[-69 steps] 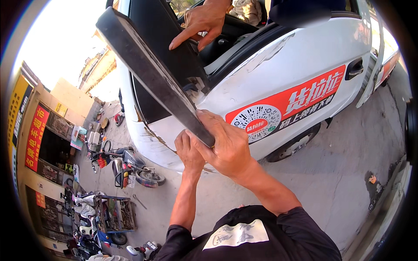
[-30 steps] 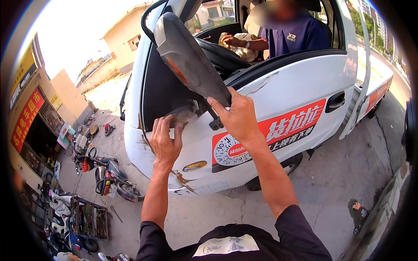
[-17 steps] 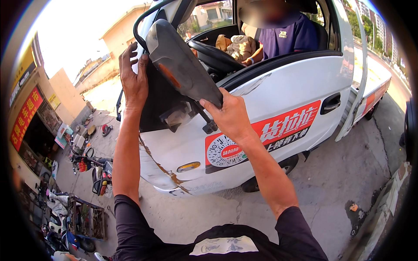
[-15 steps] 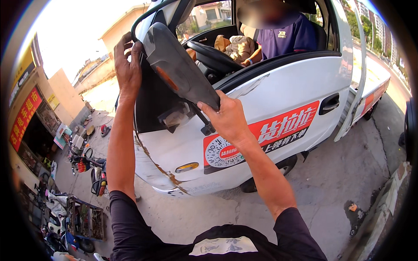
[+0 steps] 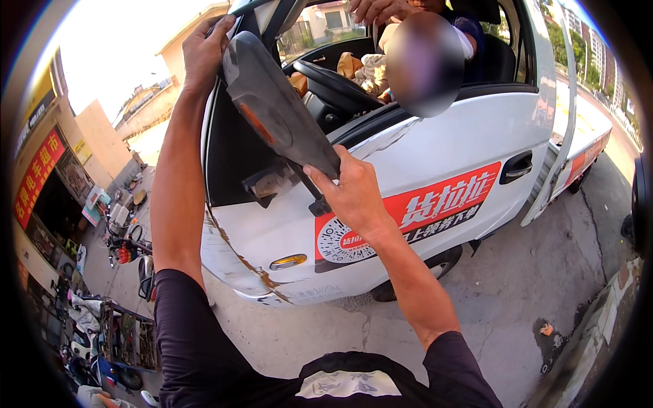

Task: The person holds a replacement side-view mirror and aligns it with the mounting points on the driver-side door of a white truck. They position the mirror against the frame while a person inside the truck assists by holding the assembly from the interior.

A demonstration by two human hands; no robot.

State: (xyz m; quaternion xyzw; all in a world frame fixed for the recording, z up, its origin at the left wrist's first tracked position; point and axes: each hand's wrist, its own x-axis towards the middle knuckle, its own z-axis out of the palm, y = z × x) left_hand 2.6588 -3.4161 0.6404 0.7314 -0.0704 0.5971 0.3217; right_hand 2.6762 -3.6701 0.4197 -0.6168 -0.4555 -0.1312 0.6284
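Note:
A dark grey side mirror (image 5: 282, 109) with an orange side lamp is seen from its back, slanting down across the front of the truck door (image 5: 449, 146). My right hand (image 5: 354, 190) grips its lower end, the thumb on the back of the housing. At its upper end my left hand (image 5: 204, 54) is closed round a black bar (image 5: 255, 7) that runs up beside the windscreen pillar. What the left fingertips touch behind the mirror is hidden. Below the housing, a black bracket (image 5: 314, 197) and a broken-looking clear and black part (image 5: 270, 182) sit by the door.
A person (image 5: 469, 37) sits in the cab, leaning to the open window with one hand raised near the steering wheel (image 5: 333, 85). Rust and scrapes mark the white front corner (image 5: 235, 251). Scooters and a cart (image 5: 129, 336) stand at left; a kerb (image 5: 598, 333) lies at right.
My left hand has moved up and slightly right, off the mirror's upper side onto the bar. The mirror has shifted slightly left. The person in the cab has leaned toward the window and raised a hand.

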